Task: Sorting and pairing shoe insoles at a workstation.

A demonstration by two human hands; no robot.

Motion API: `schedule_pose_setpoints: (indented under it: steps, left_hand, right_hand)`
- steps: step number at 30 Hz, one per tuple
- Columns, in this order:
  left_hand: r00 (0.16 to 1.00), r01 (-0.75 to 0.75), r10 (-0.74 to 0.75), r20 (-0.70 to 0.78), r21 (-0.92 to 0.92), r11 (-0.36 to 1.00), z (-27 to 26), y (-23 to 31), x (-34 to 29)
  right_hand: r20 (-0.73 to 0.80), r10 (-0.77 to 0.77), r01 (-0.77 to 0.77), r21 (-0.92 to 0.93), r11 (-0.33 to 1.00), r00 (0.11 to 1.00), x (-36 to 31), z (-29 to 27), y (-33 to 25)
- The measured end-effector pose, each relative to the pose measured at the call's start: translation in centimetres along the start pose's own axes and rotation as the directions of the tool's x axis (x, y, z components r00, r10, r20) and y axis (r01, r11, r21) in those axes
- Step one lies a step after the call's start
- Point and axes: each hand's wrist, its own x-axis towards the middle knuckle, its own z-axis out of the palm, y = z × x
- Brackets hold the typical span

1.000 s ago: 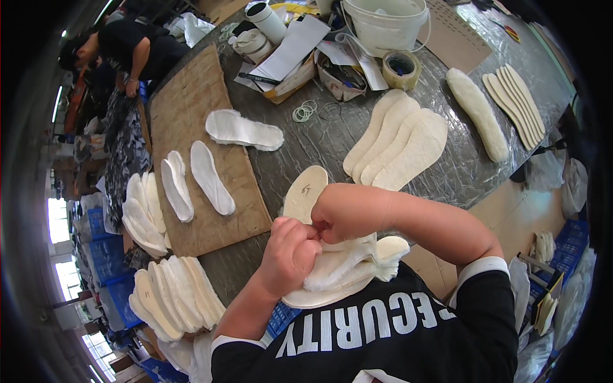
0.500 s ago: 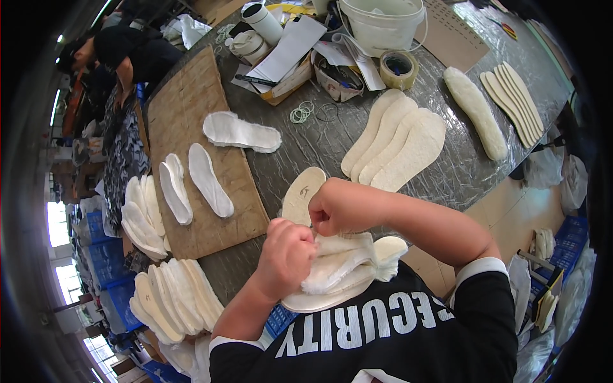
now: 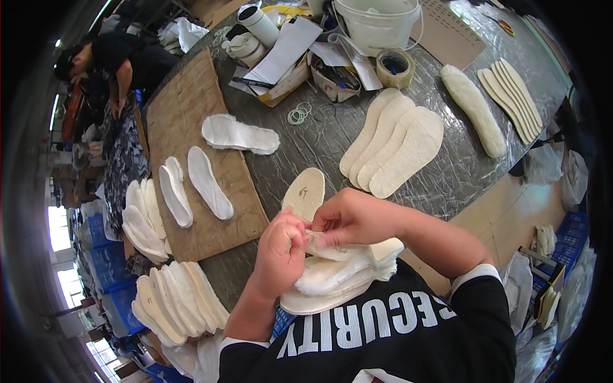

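Observation:
A bundle of cream fleece-lined insoles (image 3: 332, 276) is held close in front of my chest, fluffy layers showing at its side. The toe of its top insole (image 3: 305, 191), with a handwritten mark, sticks out beyond my hands. My left hand (image 3: 282, 246) is closed around the bundle's left side. My right hand (image 3: 357, 220) pinches at the bundle's middle with thumb and fingers, right beside the left fingertips. Whether a thin band lies between the fingers, I cannot make out.
Flat felt insoles (image 3: 405, 153) lie fanned out beyond my right hand. Loose white insoles (image 3: 211, 185) rest on a brown board (image 3: 191, 108). Stacked insoles (image 3: 179, 300) stand at left. A tape roll (image 3: 396, 78), bucket (image 3: 377, 32) and rubber bands (image 3: 299, 113) are farther back. Another person (image 3: 124, 57) bends at far left.
My right hand has turned from a closed fist to a thumb-and-finger pinch and come slightly lower, against the insoles. My left hand stays on the bundle.

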Motion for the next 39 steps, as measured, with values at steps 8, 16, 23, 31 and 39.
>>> schedule_pose_setpoints:
  steps: [8, 16, 23, 31, 39]
  left_hand:
    - [0.814, 0.424, -0.580, 0.027, -0.710, 0.562, 0.8, 0.3, 0.2]
    - [0.853, 0.454, -0.520, 0.037, -0.544, 0.706, 0.6, -3.0, -2.0]
    - [0.664, 0.607, -0.748, 0.002, -0.585, 0.538, 0.7, -4.0, -2.7]
    - [0.906, 0.077, -0.197, 0.375, 0.311, 0.947, -0.8, -1.6, 0.7]
    - [0.773, 0.591, -0.560, 0.299, -0.017, 0.806, 0.4, -4.2, -4.1]
  right_hand:
    - [-0.317, -0.082, 0.029, -0.169, 0.985, 0.945, -0.6, 1.8, 0.5]
    - [-0.093, 0.066, -0.021, 0.423, 0.906, 0.993, -1.6, 0.9, 4.7]
    - [-0.108, 0.244, -0.198, 0.323, 0.925, 0.964, -3.0, 3.1, 5.7]
    - [-0.005, 0.187, -0.177, 0.303, 0.937, 0.982, -1.6, 4.2, 8.0]
    - [0.341, 0.181, -0.321, 0.418, 0.850, 0.923, -1.3, 5.5, 11.1]
